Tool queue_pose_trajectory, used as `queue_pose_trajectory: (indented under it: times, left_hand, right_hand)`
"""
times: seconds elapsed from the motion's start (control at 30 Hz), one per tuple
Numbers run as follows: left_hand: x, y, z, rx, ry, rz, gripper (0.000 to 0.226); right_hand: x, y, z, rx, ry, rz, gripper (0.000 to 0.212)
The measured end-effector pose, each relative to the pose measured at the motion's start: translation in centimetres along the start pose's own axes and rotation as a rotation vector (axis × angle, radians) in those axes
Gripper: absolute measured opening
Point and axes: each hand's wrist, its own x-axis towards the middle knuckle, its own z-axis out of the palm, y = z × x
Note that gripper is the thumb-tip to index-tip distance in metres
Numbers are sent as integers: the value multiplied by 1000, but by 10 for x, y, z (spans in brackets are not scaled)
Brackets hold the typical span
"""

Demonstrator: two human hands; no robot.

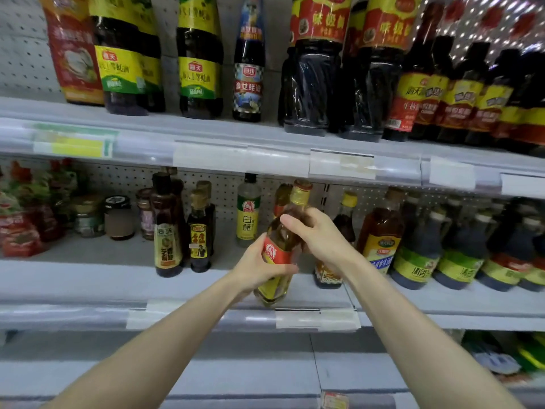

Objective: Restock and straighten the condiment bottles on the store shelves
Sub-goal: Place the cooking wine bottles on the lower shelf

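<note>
Both hands clasp one amber bottle (279, 231) at the front edge of the middle shelf (88, 280), left hand (258, 268) wrapped round its label, right hand (320, 239) curled over its shoulder, long axis near upright, cap leaning right.

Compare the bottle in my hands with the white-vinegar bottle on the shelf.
The held bottle has amber liquid and a gold cap; the vinegar bottle has clear liquid and a dark cap. The held bottle tilts, gripped by the left hand and right hand; the vinegar bottle stands upright on the shelf. Both carry yellow labels.
</note>
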Motion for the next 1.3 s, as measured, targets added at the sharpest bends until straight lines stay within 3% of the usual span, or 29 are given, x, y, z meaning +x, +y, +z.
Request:
queue_pose_trajectory:
  times: [0.33,0.53,0.67,0.83,0.93,1.1,1.3]
  left_hand:
    - [52,-22,15,0,14,-99,66]
    - [67,-35,25,-7,43,-111,63]
    - [72,-42,27,-23,67,-99,75]
    - [71,-42,11,-44,-32,-165,68]
    - [71,-43,4,-64,-61,-165,70]
    - [68,-46,11,14,67,-102,58]
    - [64,-49,23,78,219,-38,65]
  right_hand:
    - [41,34,-19,21,13,42,35]
    - [59,55,-25,-20,-19,21,37]
    - [68,62,-27,-58,-46,-1,32]
    - [75,69,-24,-56,-73,26,41]
    - [74,75,-19,37,18,49,39]
    - [64,90,-2,170,218,167,36]
    - [59,88,3,272,199,205,54]
